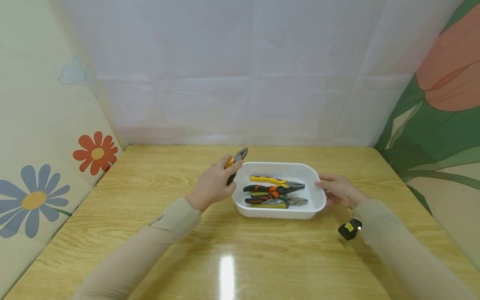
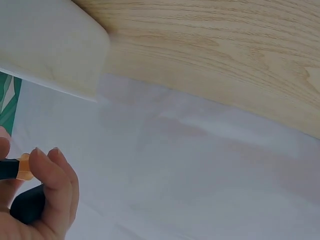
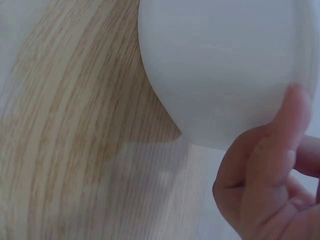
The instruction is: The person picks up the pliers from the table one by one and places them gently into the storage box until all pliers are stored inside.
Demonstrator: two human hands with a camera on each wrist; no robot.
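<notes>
In the head view my left hand [image 1: 214,183] grips a pair of pliers [image 1: 241,154] with black and orange handles, its grey jaws pointing up and away. The left wrist view shows fingers curled round the dark handles [image 2: 29,204]. Just right of that hand, a white plastic tub [image 1: 275,213] stands on the table. Inside it lie several pliers, among them a yellow-handled pair [image 1: 268,180] and a black-and-orange pair [image 1: 258,188]. My right hand [image 1: 340,189] holds the tub's right end by the rim; the right wrist view shows a digit against its outer wall [image 3: 225,65].
The wood-grain table [image 1: 210,254] runs back to a white sheet [image 1: 240,108]. Flower-patterned walls [image 1: 33,200] flank it on both sides. A small black device with a yellow mark [image 1: 349,229] sits at my right wrist.
</notes>
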